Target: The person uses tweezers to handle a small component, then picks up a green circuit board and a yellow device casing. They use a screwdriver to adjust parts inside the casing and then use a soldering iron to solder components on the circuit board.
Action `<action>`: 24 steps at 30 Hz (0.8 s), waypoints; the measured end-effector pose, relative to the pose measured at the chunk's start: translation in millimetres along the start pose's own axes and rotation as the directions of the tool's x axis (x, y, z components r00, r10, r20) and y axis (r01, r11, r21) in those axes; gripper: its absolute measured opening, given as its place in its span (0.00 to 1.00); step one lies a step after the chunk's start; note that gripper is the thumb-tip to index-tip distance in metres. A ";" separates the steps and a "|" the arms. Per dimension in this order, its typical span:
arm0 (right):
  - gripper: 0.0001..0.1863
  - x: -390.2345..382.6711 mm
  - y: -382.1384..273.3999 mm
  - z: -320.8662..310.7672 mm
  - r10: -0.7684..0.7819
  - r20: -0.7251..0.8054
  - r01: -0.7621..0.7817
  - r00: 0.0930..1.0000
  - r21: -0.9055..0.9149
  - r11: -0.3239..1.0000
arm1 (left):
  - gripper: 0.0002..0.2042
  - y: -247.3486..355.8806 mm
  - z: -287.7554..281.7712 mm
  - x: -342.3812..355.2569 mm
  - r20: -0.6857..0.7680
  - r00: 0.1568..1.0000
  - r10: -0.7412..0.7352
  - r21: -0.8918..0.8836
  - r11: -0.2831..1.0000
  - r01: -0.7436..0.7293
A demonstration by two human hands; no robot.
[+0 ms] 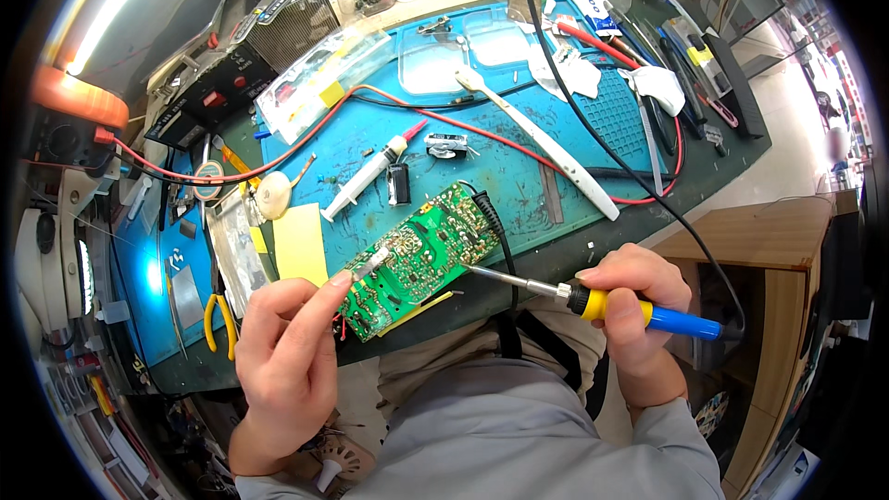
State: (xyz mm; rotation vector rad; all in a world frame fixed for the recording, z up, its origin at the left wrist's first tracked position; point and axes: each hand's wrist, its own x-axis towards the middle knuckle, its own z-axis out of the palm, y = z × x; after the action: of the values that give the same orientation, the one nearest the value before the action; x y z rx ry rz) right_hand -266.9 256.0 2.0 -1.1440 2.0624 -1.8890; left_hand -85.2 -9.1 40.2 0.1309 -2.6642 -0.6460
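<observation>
A green circuit board (417, 255) lies tilted at the mat's front edge, its solder-dotted side facing up. At its left end, my left hand (292, 347) has thumb and index finger closed on the edge. A small silvery flat piece (372, 264) reaches from those fingertips over the board; whether I grip it too is unclear. My right hand (641, 301) is wrapped round a soldering iron (593, 304) with a yellow and blue handle. The iron's tip meets or nearly meets the board's right edge. A black cable (487, 213) runs from the board's far right corner.
Beyond the board on the blue mat (352, 157) lie a syringe (375, 171), a black capacitor (398, 185), a silvery component (447, 145) and a white brush (537, 143). Yellow paper (298, 245) and yellow-handled pliers (220, 319) are at left. The iron's cord (639, 162) arches along the right.
</observation>
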 end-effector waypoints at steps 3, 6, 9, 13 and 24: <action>0.08 0.9 -1.9 0.7 -0.026 0.038 0.027 0.999 -0.026 0.999 | 0.24 -2.0 -1.9 1.4 0.007 1.000 0.004 -0.006 1.000 -0.004; 0.08 1.8 -0.2 3.3 -0.044 0.043 0.046 0.998 -0.031 0.998 | 0.23 -1.7 1.6 1.1 0.053 0.998 -0.018 -0.043 0.999 0.020; 0.08 3.7 0.0 5.3 -0.029 0.063 0.032 0.998 -0.044 0.999 | 0.23 -2.2 3.9 0.6 0.079 0.996 -0.037 -0.028 0.999 0.040; 0.08 2.2 2.5 7.1 -0.031 0.048 0.032 0.998 -0.032 0.999 | 0.22 -5.4 6.5 2.0 0.058 0.998 -0.038 -0.016 0.999 0.039; 0.17 14.0 -2.3 -14.2 -0.034 -0.219 0.034 0.975 -0.004 0.999 | 0.19 -13.8 1.9 9.1 -0.012 0.996 -0.093 -0.005 0.996 0.093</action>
State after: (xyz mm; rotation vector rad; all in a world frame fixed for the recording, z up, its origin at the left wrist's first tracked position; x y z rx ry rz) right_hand -283.6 259.3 12.5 -1.0173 2.1637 -2.1176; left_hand -94.3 -22.2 35.5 0.2579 -2.6580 -0.6774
